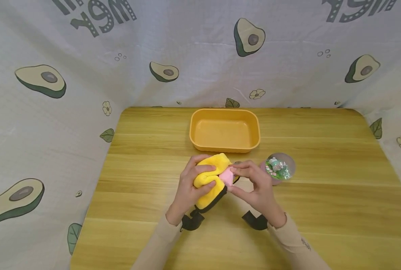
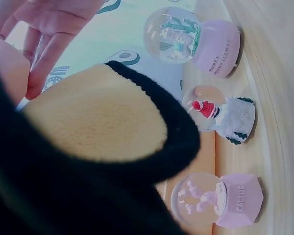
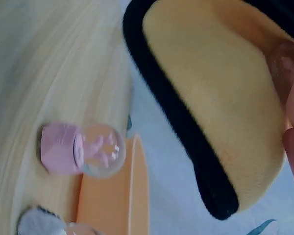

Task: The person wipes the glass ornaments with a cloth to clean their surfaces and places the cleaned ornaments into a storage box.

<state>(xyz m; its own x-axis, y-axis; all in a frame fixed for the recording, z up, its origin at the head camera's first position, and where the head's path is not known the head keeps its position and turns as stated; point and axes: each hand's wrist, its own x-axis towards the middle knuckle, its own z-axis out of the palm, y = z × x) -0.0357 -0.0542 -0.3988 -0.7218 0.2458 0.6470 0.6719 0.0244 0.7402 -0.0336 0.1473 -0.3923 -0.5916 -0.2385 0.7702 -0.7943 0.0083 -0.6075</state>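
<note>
In the head view my left hand (image 1: 188, 183) grips a folded yellow cloth with black edging (image 1: 208, 198). The cloth is bunched round a snow globe with a pink base (image 1: 226, 177). Fingertips and thumb of my right hand (image 1: 257, 183) pinch that base. Part of the globe's clear dome (image 3: 284, 66) shows inside the cloth in the right wrist view. From the left wrist, the pink base (image 2: 10, 68) appears beside the fingers of the right hand (image 2: 59, 19), while the cloth (image 2: 103, 117) hides the left hand.
An orange tray (image 1: 224, 147) stands behind the hands. Three snow globes stand on the wooden table: a llama globe (image 2: 215, 46), a Santa globe (image 2: 235, 117) and a pink cactus globe (image 2: 240, 200). An avocado-print curtain (image 1: 200, 48) hangs behind the table.
</note>
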